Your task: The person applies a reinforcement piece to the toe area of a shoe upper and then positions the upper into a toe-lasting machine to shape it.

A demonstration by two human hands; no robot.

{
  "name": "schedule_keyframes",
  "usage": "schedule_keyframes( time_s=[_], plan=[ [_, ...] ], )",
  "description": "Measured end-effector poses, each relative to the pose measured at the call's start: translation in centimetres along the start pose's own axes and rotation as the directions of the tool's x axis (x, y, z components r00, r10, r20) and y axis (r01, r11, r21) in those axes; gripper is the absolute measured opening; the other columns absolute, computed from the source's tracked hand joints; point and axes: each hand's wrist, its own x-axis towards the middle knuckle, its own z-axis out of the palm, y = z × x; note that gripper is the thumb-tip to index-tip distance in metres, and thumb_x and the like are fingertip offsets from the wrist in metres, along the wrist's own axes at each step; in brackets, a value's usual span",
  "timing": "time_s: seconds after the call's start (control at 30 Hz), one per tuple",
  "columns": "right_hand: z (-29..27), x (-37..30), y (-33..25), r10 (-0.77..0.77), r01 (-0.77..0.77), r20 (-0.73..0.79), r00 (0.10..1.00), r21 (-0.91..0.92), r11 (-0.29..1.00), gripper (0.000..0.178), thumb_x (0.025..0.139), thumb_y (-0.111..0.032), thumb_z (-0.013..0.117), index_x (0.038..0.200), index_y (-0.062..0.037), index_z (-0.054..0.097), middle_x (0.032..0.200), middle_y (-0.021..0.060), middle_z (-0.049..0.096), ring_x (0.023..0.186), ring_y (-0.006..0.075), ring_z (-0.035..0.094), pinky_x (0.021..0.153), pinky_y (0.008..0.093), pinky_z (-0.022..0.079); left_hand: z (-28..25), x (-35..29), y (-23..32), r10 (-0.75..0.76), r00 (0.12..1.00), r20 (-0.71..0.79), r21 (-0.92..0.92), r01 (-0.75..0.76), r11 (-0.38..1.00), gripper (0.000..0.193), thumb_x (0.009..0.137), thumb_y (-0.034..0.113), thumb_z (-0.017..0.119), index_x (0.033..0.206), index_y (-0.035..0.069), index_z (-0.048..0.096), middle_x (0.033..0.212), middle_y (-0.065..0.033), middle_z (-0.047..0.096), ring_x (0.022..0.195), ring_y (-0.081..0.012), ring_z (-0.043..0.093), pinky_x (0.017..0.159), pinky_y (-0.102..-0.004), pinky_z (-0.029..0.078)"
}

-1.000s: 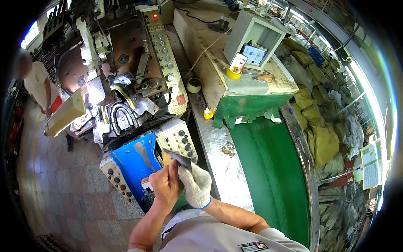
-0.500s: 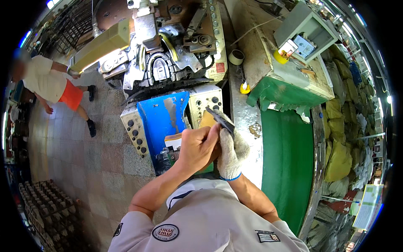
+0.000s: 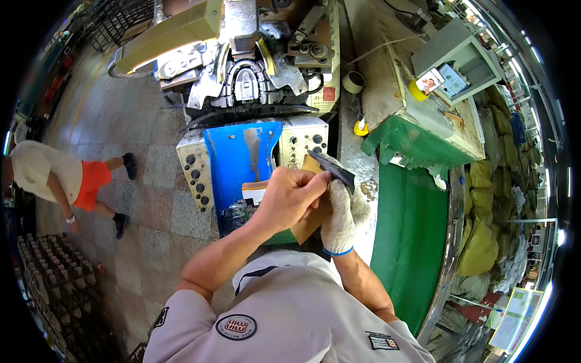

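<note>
Apparently working dark piece (image 3: 340,172), gripped in gloved right hand (image 3: 343,216), pinched by left hand (image 3: 293,196); likely needing steadiness next.

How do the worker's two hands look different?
The left hand is bare; the right hand wears a pale glove with a blue edge. The left hand angles in toward the right, while the right hand points ahead, away from the body. Both are close together, at the dark piece.
</note>
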Motion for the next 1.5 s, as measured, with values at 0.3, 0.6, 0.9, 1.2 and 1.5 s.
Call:
schedule_keyframes(
  time_s=[0.3,0.6,0.9,1.2,1.5],
  plan=[
    [0.5,0.1,0.4,-0.036,0.037,-0.026,0.999,0.007,0.999,0.029,0.106,-0.014,0.067,0.127,0.0054,0.074,0.109,0.0041,0.076,0.095,0.0111,0.064,0.084,0.0277,0.053,-2.1,1.2,0.5,-0.094,0.990,0.102,-0.367,0.126,0.922,0.050,0.103,0.012,0.069,0.055,0.003,0.056,0.048,-0.0022,0.049,0.035,-0.0087,0.038,0.035,-0.0282,0.027],
    [0.4,0.3,0.9,-0.059,0.059,0.001,0.998,-0.026,0.998,0.030,0.106,-0.016,0.068,0.125,0.0057,0.075,0.106,0.0036,0.076,0.093,0.0112,0.063,0.083,0.0275,0.052,-3.0,1.5,1.1,-0.187,0.959,0.212,-0.520,0.273,0.810,0.047,0.096,0.006,0.071,0.053,0.009,0.051,0.046,0.0006,0.045,0.034,-0.0067,0.036,0.033,-0.0253,0.023],
    [1.6,0.3,0.5,-0.032,0.032,0.028,0.999,-0.013,0.999,0.028,0.103,-0.007,0.065,0.125,0.0068,0.075,0.117,0.0096,0.077,0.105,0.0171,0.069,0.099,0.0334,0.053,-3.9,1.5,0.6,-0.263,0.928,0.263,-0.516,0.365,0.775,0.045,0.093,0.006,0.074,0.054,0.009,0.052,0.048,0.0009,0.046,0.034,-0.0063,0.035,0.034,-0.0252,0.020],
    [1.6,0.5,-0.9,-0.064,0.064,0.005,0.998,-0.162,0.985,0.032,0.106,-0.009,0.062,0.132,0.0064,0.071,0.113,0.0077,0.077,0.098,0.0116,0.065,0.088,0.0283,0.053,-4.2,-0.5,-1.7,0.278,0.957,-0.079,-0.373,-0.287,0.882,0.007,0.100,0.001,0.074,0.103,-0.005,0.076,0.076,-0.0061,0.070,0.062,-0.0102,0.065,0.053,-0.0220,0.047],
    [1.3,1.8,-0.3,-0.531,0.649,0.375,0.760,-0.470,0.598,0.044,0.092,0.001,0.065,0.135,0.0100,0.066,0.133,0.0314,0.070,0.123,0.0464,0.070,0.107,0.0462,0.056,-3.2,0.0,-3.1,0.781,0.624,0.004,0.713,-0.549,0.435,0.037,0.086,-0.005,0.070,0.121,0.005,0.076,0.076,-0.0134,0.067,0.058,-0.0286,0.065,0.051,-0.0366,0.047]
  ],
)
